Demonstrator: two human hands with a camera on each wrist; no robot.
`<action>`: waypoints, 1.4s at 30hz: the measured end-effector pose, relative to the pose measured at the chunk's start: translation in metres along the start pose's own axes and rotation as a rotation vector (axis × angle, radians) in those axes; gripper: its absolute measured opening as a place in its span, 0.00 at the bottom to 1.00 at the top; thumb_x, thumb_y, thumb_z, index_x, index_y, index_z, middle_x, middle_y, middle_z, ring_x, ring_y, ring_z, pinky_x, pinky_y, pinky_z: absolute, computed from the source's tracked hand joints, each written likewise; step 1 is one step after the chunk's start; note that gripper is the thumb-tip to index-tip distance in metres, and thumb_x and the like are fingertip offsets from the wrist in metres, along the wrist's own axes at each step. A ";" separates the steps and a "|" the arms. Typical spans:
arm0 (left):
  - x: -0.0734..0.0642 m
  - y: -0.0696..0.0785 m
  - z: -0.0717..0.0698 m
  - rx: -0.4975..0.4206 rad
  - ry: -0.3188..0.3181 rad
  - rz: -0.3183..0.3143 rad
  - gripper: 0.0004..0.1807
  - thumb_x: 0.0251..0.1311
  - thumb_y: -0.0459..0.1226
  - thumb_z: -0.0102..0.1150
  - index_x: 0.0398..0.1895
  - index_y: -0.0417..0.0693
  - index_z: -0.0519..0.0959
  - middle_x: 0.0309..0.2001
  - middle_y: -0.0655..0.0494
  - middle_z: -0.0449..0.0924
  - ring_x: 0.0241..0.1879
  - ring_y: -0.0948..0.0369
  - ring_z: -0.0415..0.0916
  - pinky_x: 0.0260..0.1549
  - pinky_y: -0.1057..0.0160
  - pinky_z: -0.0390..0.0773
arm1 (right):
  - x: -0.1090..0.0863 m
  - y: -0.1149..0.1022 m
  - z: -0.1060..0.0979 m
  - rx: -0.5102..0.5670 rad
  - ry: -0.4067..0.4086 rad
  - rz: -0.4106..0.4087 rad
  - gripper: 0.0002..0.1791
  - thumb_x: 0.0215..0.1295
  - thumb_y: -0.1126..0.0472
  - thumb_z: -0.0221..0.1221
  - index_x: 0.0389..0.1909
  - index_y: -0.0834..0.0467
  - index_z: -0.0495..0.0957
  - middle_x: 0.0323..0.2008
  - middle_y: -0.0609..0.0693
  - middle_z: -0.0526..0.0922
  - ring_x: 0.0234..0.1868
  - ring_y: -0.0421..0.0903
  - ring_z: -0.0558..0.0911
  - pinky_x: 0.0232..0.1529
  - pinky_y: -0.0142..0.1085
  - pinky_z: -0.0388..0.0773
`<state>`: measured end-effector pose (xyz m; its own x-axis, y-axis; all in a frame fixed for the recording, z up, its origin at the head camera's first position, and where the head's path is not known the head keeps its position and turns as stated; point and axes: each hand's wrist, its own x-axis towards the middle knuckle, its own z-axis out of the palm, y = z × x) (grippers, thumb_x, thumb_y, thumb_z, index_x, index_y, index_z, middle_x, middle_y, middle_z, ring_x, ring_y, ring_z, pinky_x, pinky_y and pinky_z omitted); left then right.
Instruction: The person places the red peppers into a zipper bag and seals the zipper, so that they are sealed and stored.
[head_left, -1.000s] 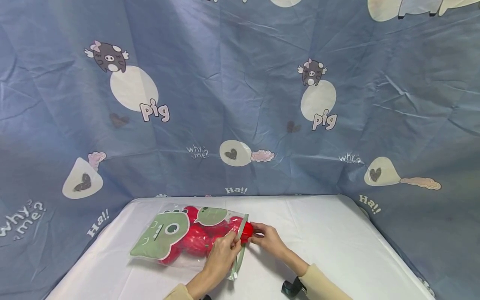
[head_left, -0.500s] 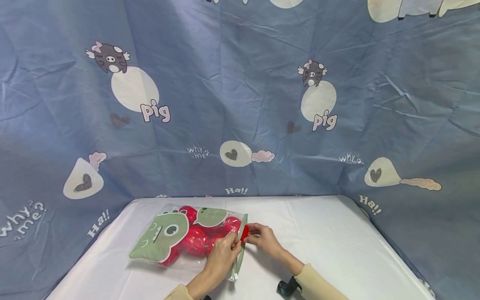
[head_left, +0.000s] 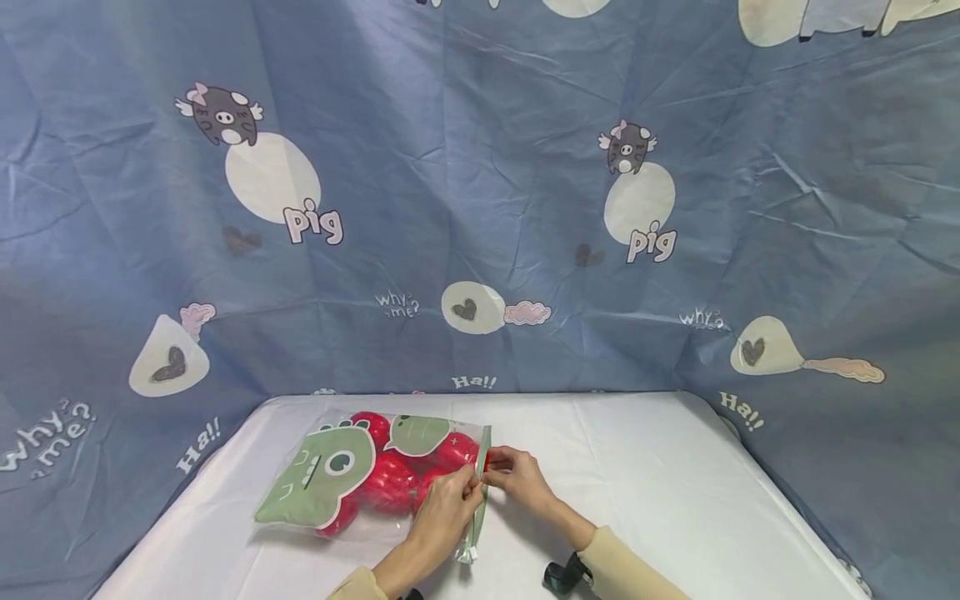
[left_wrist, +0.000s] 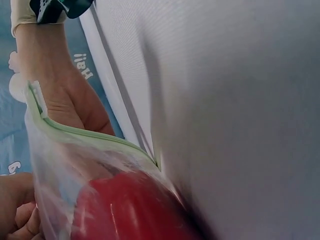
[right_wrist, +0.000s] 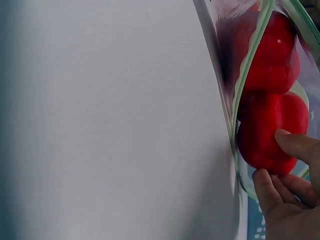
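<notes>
A clear zip bag [head_left: 300, 492] with a green dinosaur print lies on the table, with several red bell peppers [head_left: 390, 483] inside. My left hand [head_left: 444, 510] pinches the upper edge of its mouth; in the left wrist view, only curled fingers [left_wrist: 17, 207] show at the lower left. My right hand [head_left: 525, 479] is at the opening and holds a red bell pepper [right_wrist: 262, 120] between thumb and fingers, mostly within the bag mouth. Another bell pepper [right_wrist: 275, 55] lies beside it in the bag. The head view hides most of the held pepper.
A white cloth covers the table [head_left: 637, 467], with a blue printed curtain [head_left: 525, 208] hanging behind it. The bag's white slider [head_left: 469, 553] sits at the near end of the green zip. A dark wrist device [head_left: 562, 575] is on the right forearm.
My right hand has moved left, pushing the held bell pepper from outside the zip edge into the bag mouth. The left hand keeps its grip, and the bag has shifted slightly left.
</notes>
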<state>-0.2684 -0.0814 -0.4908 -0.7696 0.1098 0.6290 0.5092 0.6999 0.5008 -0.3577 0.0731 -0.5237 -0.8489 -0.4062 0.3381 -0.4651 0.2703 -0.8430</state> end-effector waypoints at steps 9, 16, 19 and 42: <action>0.002 0.001 -0.003 -0.017 -0.060 -0.035 0.12 0.52 0.28 0.63 0.21 0.51 0.72 0.16 0.67 0.69 0.18 0.76 0.58 0.15 0.75 0.62 | 0.006 -0.002 0.007 -0.039 0.039 0.044 0.20 0.55 0.61 0.67 0.48 0.67 0.78 0.40 0.59 0.85 0.40 0.50 0.85 0.39 0.27 0.79; 0.002 0.002 -0.003 -0.018 -0.086 -0.052 0.10 0.54 0.29 0.62 0.22 0.50 0.74 0.17 0.65 0.73 0.18 0.77 0.60 0.16 0.76 0.65 | 0.007 -0.004 0.012 -0.050 0.075 0.098 0.20 0.53 0.62 0.68 0.46 0.67 0.79 0.38 0.57 0.85 0.38 0.46 0.84 0.37 0.27 0.79; 0.001 0.002 -0.002 -0.017 -0.081 -0.050 0.10 0.54 0.29 0.62 0.22 0.50 0.74 0.17 0.65 0.72 0.18 0.77 0.60 0.15 0.76 0.65 | 0.006 -0.004 0.012 -0.061 0.069 0.089 0.19 0.54 0.62 0.67 0.46 0.67 0.79 0.37 0.57 0.86 0.38 0.46 0.85 0.36 0.27 0.79; 0.001 0.000 0.001 0.035 0.011 -0.009 0.11 0.47 0.27 0.65 0.20 0.50 0.73 0.15 0.66 0.72 0.18 0.77 0.59 0.16 0.78 0.62 | -0.002 0.000 0.000 0.000 0.006 0.056 0.18 0.55 0.68 0.65 0.48 0.68 0.79 0.39 0.60 0.85 0.38 0.48 0.86 0.37 0.27 0.80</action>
<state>-0.2697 -0.0808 -0.4911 -0.7697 0.0958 0.6311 0.4881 0.7254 0.4853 -0.3557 0.0736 -0.5248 -0.8754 -0.3847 0.2927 -0.4165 0.2928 -0.8607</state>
